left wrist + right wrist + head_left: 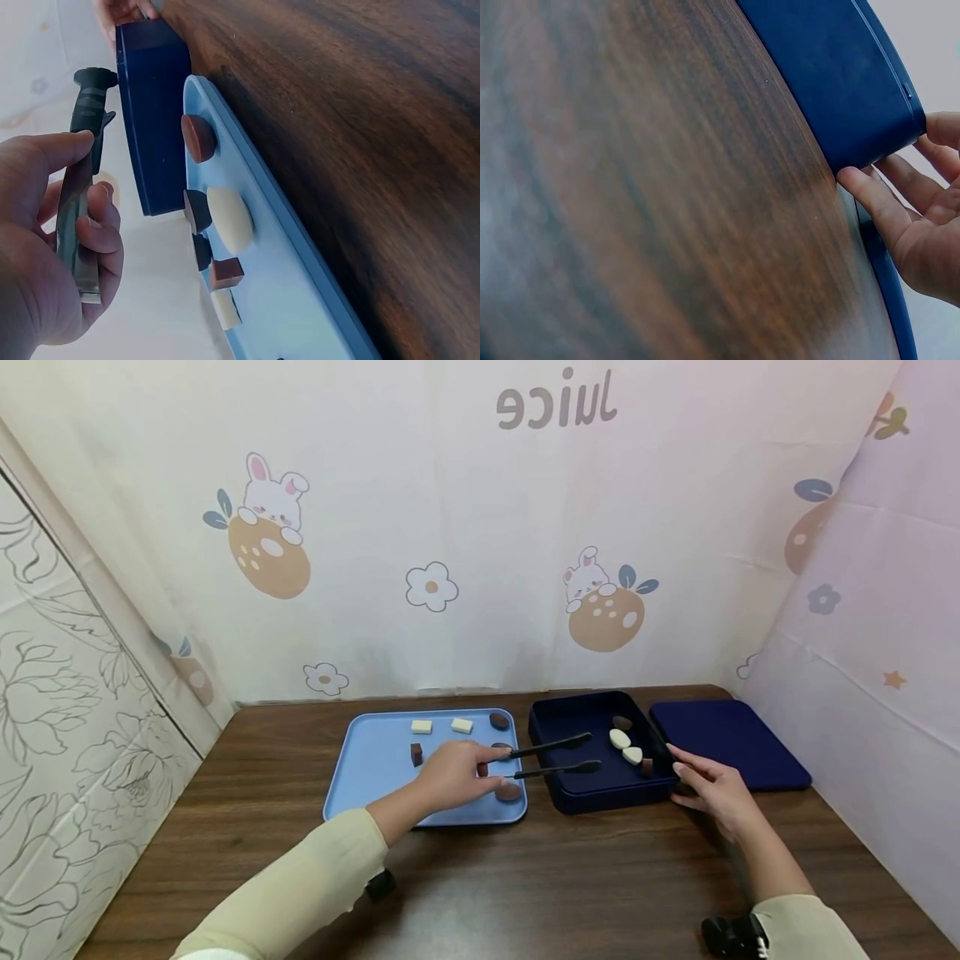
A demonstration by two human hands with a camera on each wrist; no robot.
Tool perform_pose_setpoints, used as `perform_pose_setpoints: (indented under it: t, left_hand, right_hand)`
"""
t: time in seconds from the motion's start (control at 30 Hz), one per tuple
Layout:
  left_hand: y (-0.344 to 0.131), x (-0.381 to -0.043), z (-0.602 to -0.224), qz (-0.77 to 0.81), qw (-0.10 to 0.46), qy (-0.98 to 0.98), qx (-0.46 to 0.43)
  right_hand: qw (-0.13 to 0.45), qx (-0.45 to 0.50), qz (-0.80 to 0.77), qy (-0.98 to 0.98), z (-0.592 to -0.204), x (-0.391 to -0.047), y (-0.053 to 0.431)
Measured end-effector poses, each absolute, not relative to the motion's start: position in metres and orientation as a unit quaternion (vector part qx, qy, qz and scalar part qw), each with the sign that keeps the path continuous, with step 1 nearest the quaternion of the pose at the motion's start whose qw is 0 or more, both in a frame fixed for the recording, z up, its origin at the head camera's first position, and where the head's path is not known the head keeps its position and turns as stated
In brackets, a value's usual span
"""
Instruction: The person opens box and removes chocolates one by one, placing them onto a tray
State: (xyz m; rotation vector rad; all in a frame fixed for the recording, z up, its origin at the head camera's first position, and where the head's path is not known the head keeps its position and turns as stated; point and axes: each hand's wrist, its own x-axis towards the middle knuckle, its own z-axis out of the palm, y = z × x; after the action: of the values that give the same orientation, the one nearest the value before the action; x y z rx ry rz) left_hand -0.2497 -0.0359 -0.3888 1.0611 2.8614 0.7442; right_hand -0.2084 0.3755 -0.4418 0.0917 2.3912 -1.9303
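My left hand [457,768] grips a pair of tongs [551,745] with dark tips, their arms spread apart over the left part of a navy box [592,800]. Nothing shows between the tips. Inside the box, toward its right, lie a brown oval chocolate [622,723], two white pieces [619,739] and a brown cube [647,767]. With fairly straight fingers my right hand [720,789] touches the box's right end. Under my left hand, a light blue tray [360,768] bears several chocolates; a white oval piece [230,220] there is hidden from the head view.
A flat navy lid [731,739] lies right of the box, close to my right hand. On the tray are white rectangles [422,727], a dark brown block [416,754] and brown ovals [508,791]. A patterned curtain [375,527] hangs behind the wooden table [540,885].
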Motion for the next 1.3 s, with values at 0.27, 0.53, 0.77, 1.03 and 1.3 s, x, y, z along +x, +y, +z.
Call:
perform_pose_setpoints:
  t: [0.27, 0.53, 0.77, 1.03, 1.3]
  left_hand:
    - [-0.023, -0.254, -0.391, 0.232, 0.024, 0.915, 0.329]
    - [-0.008, -0.261, -0.392, 0.223, 0.048, 0.92, 0.317]
    - [0.002, -0.269, -0.39, 0.214, 0.057, 0.922, 0.316]
    - [0.012, -0.285, -0.391, 0.245, 0.084, 0.91, 0.324]
    - [0.027, -0.306, -0.385, 0.208, 0.099, 0.926, 0.299]
  right_hand:
    - [0.034, 0.027, -0.628, 0.777, -0.442, -0.208, 0.374]
    - [0.035, 0.029, -0.63, 0.776, -0.442, -0.208, 0.374]
    - [0.035, 0.028, -0.627, 0.777, -0.443, -0.208, 0.375]
    - [0.04, 0.033, -0.617, 0.785, -0.442, -0.206, 0.374]
    - [0.041, 0.034, -0.62, 0.783, -0.441, -0.208, 0.375]
